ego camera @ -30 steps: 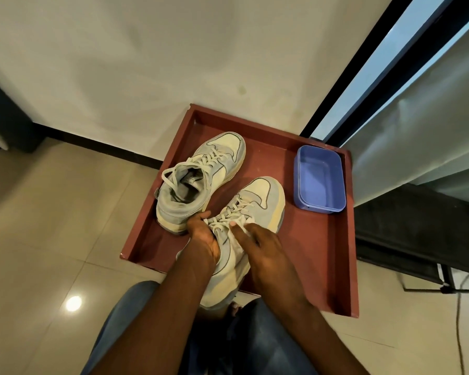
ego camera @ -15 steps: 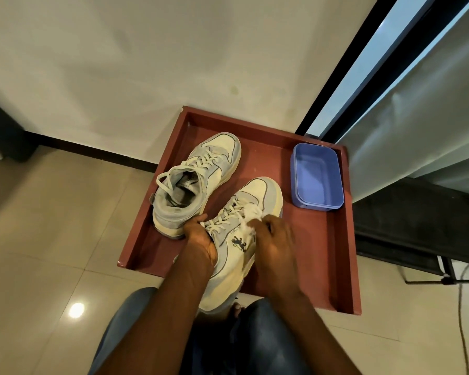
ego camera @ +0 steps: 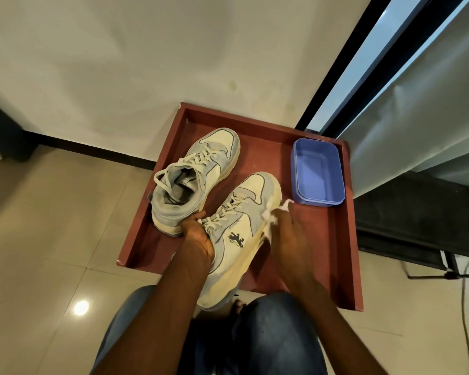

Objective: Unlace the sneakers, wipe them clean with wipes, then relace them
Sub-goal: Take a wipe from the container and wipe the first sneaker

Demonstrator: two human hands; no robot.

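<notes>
Two grey and cream sneakers lie in a red-brown tray [ego camera: 336,239]. The far sneaker [ego camera: 198,174] sits laced at the tray's left. The near sneaker [ego camera: 238,234], also laced, is tilted with its heel over the tray's front edge. My left hand [ego camera: 198,234] grips its collar by the top laces. My right hand [ego camera: 287,236] presses a crumpled white wipe [ego camera: 275,212] against the sneaker's right side and sole edge.
A blue plastic tub [ego camera: 317,171] stands in the tray's far right corner. A white wall runs behind the tray, a dark window frame and curtain at right. My denim-clad knees are below. A cable [ego camera: 466,307] trails on the tiled floor at right.
My right hand moved from the laces down to the sneaker's right side with the wipe. The sneaker's side logo came into view. My left hand kept its grip.
</notes>
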